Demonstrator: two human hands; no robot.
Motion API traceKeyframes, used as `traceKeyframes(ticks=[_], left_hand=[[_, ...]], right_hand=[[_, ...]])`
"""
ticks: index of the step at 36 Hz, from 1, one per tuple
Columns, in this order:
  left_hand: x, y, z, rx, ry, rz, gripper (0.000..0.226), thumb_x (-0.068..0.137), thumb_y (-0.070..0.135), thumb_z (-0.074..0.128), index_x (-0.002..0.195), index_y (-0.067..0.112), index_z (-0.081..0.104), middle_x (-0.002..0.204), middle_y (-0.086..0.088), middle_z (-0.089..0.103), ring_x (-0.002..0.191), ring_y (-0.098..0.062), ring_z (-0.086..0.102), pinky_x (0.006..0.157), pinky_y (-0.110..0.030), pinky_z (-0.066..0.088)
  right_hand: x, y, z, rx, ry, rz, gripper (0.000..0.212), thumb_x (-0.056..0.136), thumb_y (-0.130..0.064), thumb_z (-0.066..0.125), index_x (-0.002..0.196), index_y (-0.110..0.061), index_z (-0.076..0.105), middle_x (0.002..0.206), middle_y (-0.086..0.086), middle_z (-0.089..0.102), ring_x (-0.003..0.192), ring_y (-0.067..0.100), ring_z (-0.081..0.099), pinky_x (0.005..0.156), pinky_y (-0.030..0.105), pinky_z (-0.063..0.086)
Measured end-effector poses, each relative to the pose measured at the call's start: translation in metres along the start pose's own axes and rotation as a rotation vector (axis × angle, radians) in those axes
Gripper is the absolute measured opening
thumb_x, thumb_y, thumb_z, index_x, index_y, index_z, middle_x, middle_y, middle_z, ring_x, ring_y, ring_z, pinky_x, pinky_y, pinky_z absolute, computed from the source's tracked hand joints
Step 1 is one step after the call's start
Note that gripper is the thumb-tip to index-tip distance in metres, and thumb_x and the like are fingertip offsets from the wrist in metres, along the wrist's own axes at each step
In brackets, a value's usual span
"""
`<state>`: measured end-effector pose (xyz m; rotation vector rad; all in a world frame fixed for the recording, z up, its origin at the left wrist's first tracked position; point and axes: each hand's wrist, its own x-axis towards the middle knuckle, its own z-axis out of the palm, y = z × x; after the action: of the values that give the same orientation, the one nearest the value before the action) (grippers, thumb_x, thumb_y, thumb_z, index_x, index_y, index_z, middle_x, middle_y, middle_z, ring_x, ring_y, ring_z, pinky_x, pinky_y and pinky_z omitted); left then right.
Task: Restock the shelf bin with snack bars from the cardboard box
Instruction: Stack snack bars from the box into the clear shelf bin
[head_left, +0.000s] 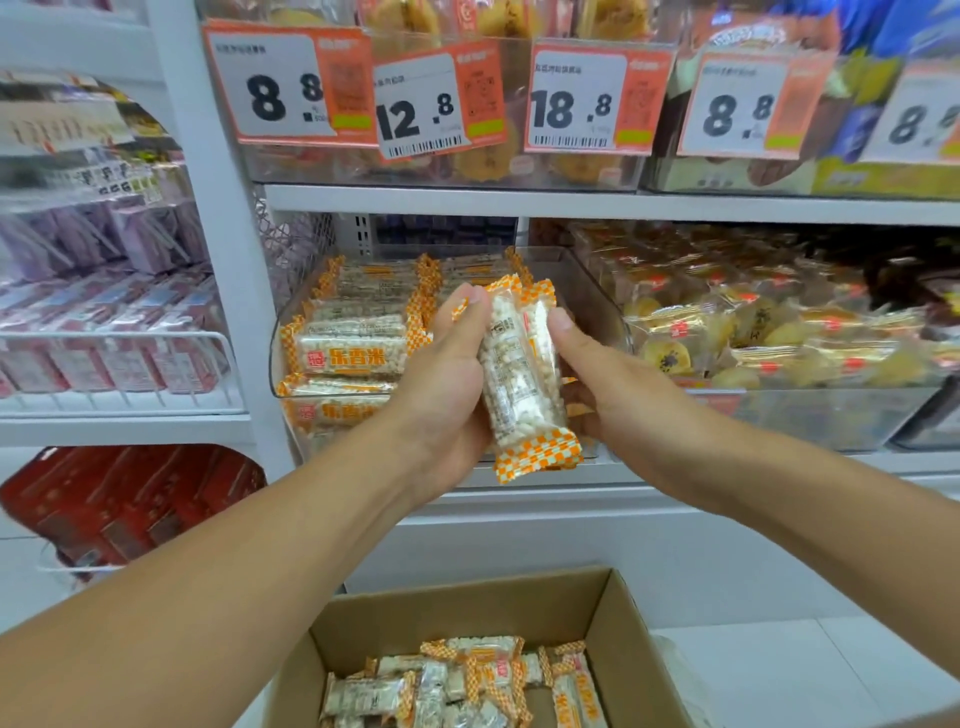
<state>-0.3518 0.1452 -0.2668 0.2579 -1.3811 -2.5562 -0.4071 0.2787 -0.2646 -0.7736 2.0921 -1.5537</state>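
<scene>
A bundle of puffed-rice snack bars in clear wrappers with orange checked ends stands upright between both hands, in front of the clear shelf bin. My left hand grips the bundle from the left. My right hand holds it from the right, thumb on top. The bin's left half holds stacked bars; its right half looks bare. Below, the open cardboard box holds several more loose bars.
Orange price tags hang from the shelf above. A bin of yellow wrapped pastries sits right of the target bin. Purple packs on a wire shelf and red packs fill the left bay. White floor lies right of the box.
</scene>
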Motion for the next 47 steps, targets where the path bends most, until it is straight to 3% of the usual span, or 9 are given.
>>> traceKeyframes(ticks=[5,13,18,22,25,29,34,39,47], left_hand=[[-0.003,0.002,0.006,0.045,-0.062,-0.046,0.052,0.103,0.05,0.044,0.149,0.026,0.042,0.127,-0.007,0.07,0.113,-0.023,0.069,0.087,-0.04,0.06],[-0.005,0.005,0.01,0.106,-0.087,-0.085,0.072,0.094,0.064,0.045,0.145,0.014,0.047,0.134,-0.018,0.063,0.12,-0.03,0.065,0.098,-0.048,0.054],[-0.005,0.016,0.004,0.305,-0.056,-0.01,0.055,0.086,0.049,0.07,0.119,0.005,0.064,0.096,-0.01,0.067,0.092,-0.027,0.065,0.097,-0.044,0.05],[-0.009,0.008,0.01,0.138,0.058,-0.083,0.069,0.083,0.045,0.076,0.135,0.003,0.057,0.115,-0.023,0.07,0.105,-0.036,0.071,0.092,-0.05,0.058],[-0.009,0.001,0.015,0.008,0.055,-0.178,0.068,0.085,0.055,0.069,0.135,0.009,0.06,0.115,-0.017,0.072,0.104,-0.033,0.072,0.092,-0.047,0.058],[-0.007,0.002,0.011,-0.02,0.058,-0.226,0.063,0.087,0.058,0.066,0.131,0.014,0.062,0.11,-0.017,0.074,0.096,-0.028,0.074,0.089,-0.041,0.058],[-0.001,0.006,0.011,-0.001,0.113,-0.172,0.11,0.06,0.062,0.083,0.152,0.021,0.039,0.139,-0.015,0.06,0.113,-0.034,0.068,0.09,-0.049,0.058],[0.002,0.019,0.01,-0.096,0.127,-0.143,0.073,0.087,0.068,0.059,0.133,0.011,0.058,0.116,-0.023,0.071,0.099,-0.038,0.073,0.08,-0.051,0.06],[-0.007,0.01,0.019,-0.348,0.158,-0.132,0.071,0.093,0.066,0.047,0.112,0.001,0.067,0.1,-0.022,0.073,0.095,-0.037,0.072,0.088,-0.048,0.056]], right_hand=[[0.009,-0.003,0.012,-0.063,0.042,0.003,0.136,0.043,-0.095,0.036,0.16,-0.036,0.001,0.166,-0.014,0.011,0.152,0.009,0.016,0.124,0.038,0.012],[0.006,0.002,0.0,-0.11,-0.13,-0.051,0.107,0.066,-0.086,0.057,0.157,-0.048,0.015,0.162,-0.021,0.028,0.149,0.006,0.029,0.122,0.048,0.024],[-0.004,-0.009,-0.008,-0.171,-0.195,-0.047,0.061,0.084,-0.07,0.047,0.139,-0.044,0.052,0.138,-0.017,0.06,0.131,0.005,0.052,0.117,0.044,0.034],[-0.006,-0.007,0.01,-0.275,-0.124,-0.048,0.095,0.079,-0.079,0.045,0.159,-0.032,0.022,0.163,-0.004,0.031,0.15,0.016,0.029,0.122,0.046,0.025],[-0.012,-0.004,0.019,-0.291,-0.025,-0.076,0.083,0.097,-0.061,0.038,0.161,-0.03,-0.003,0.167,-0.018,-0.001,0.152,-0.001,0.001,0.119,0.025,0.006],[-0.016,-0.005,0.022,-0.324,-0.044,-0.036,0.083,0.099,-0.063,0.034,0.159,-0.032,-0.014,0.164,-0.021,-0.015,0.149,-0.003,-0.014,0.118,0.027,-0.003],[-0.016,-0.009,0.018,-0.339,-0.098,-0.044,0.097,0.085,-0.071,0.045,0.159,-0.038,-0.008,0.165,-0.025,-0.01,0.149,-0.006,-0.011,0.126,0.037,0.002],[-0.031,0.003,0.028,-0.089,0.128,-0.163,0.093,0.074,-0.075,0.055,0.156,-0.047,0.023,0.159,-0.028,0.028,0.145,-0.006,0.025,0.123,0.038,0.025],[-0.03,0.016,0.068,0.068,0.482,-0.415,0.056,0.087,-0.067,0.047,0.138,-0.045,0.054,0.136,-0.022,0.046,0.131,-0.003,0.045,0.112,0.03,0.041]])
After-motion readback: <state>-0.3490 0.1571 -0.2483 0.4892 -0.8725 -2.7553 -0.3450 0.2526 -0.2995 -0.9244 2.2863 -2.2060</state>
